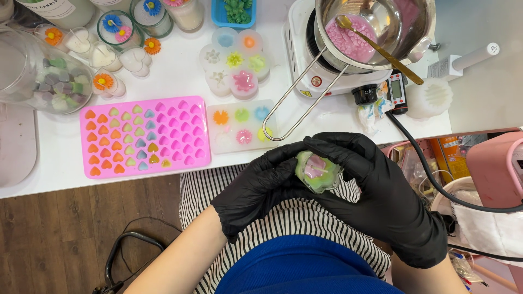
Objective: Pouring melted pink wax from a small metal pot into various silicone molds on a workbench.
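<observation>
Two black-gloved hands meet over the person's lap, below the white table's (180,81) near edge. The left hand (256,188) and right hand (381,185) both grasp a small green-and-pink flower-shaped mould (317,172), held between them, fingers curled around it from either side.

shiny black rubber gloves on the left hand (256,188) and right hand (381,185); soft see-through mold (317,172); shiny metal pot (376,27); smooth white table (180,81); brown wood floor (65,228).
</observation>
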